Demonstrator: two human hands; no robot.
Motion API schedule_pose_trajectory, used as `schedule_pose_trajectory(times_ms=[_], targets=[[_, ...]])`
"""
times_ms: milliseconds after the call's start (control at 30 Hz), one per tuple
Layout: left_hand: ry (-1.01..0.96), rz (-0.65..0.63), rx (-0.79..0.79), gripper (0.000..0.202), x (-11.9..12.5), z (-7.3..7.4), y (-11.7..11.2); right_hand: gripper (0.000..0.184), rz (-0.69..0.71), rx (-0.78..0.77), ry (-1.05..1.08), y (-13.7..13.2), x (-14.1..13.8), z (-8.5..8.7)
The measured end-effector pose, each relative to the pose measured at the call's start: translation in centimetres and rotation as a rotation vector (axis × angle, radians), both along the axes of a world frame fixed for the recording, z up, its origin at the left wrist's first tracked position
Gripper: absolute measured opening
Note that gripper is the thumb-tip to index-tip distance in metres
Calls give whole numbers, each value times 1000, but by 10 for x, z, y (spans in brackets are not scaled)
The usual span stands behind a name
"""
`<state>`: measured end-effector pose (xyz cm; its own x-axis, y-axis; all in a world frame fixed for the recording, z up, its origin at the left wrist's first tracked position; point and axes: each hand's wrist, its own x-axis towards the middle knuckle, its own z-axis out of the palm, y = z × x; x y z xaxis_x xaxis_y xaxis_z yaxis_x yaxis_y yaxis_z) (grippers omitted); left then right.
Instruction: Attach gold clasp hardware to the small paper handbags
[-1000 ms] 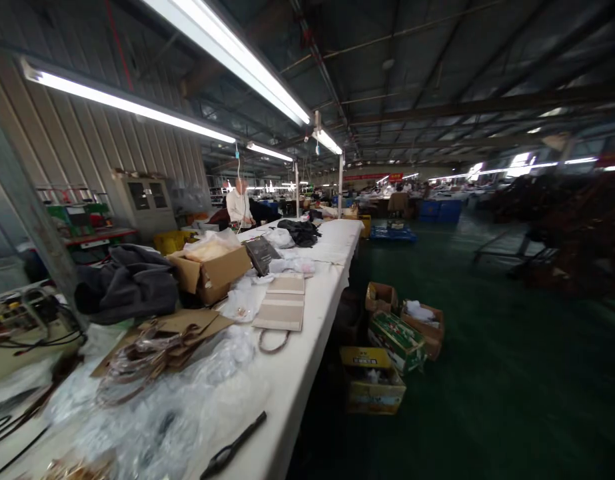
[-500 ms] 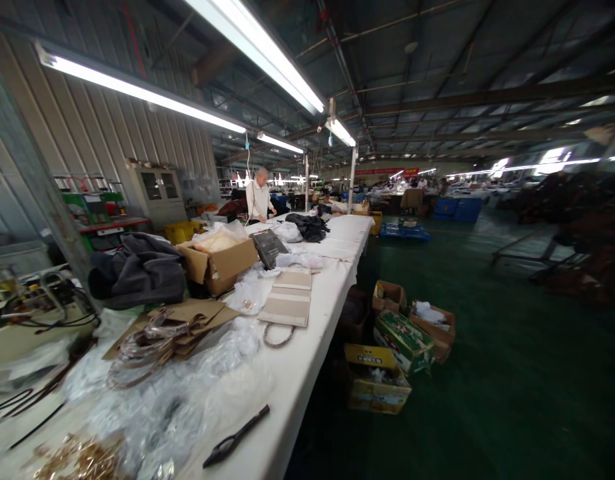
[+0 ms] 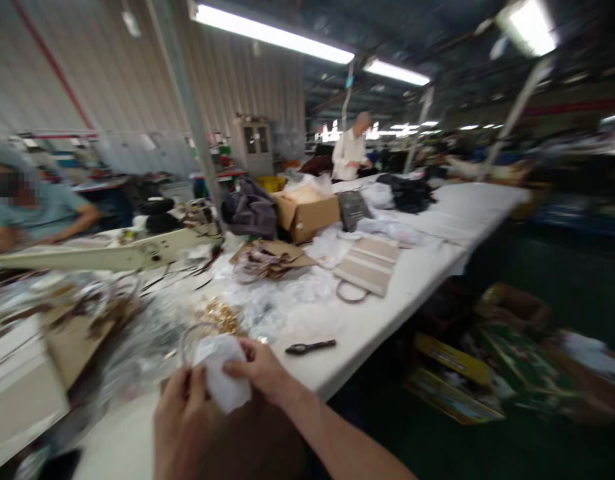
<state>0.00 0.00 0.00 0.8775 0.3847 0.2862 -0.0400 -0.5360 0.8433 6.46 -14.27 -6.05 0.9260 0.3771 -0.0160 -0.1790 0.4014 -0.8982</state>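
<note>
Both my hands are low in the middle of the view, holding a small white sheet (image 3: 222, 377), thin like paper or tissue. My left hand (image 3: 180, 407) has its fingers closed at the sheet's left edge. Thumb and fingers of my right hand (image 3: 261, 370) pinch its right side. A thin looped handle (image 3: 187, 343) rises behind the sheet, near my left fingers. Below my hands lies a dark brown surface (image 3: 257, 440), blurred and partly covered by my arms. A heap of gold metal pieces (image 3: 222, 313) and a black tool with a looped end (image 3: 311, 347) lie beyond them.
A beige bag (image 3: 370, 263) with a brown handle lies on the long white table (image 3: 437, 233). Plastic wrap (image 3: 287, 300) and a cardboard box (image 3: 312, 217) are further left. Boxes (image 3: 452, 380) stand on the floor at right. One person sits left; another stands behind the table.
The view has swung left and down. My hands, out of view before, now show with the white sheet between them. A seated person has come into view at left.
</note>
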Motion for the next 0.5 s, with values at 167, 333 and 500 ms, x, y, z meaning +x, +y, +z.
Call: schedule_pose_trajectory(times_ms=[167,333,500], targets=[[2,-164,-157,37,0,-7,12,55,69,138,80,0,-5,-2],[-251,-217,252,18,-29,0,-2,48,-100,129,-31,1,-14,-5],[-277,-248,305,30,-59,-30,8,32,-165,-318,-384,-25,-25,-3]])
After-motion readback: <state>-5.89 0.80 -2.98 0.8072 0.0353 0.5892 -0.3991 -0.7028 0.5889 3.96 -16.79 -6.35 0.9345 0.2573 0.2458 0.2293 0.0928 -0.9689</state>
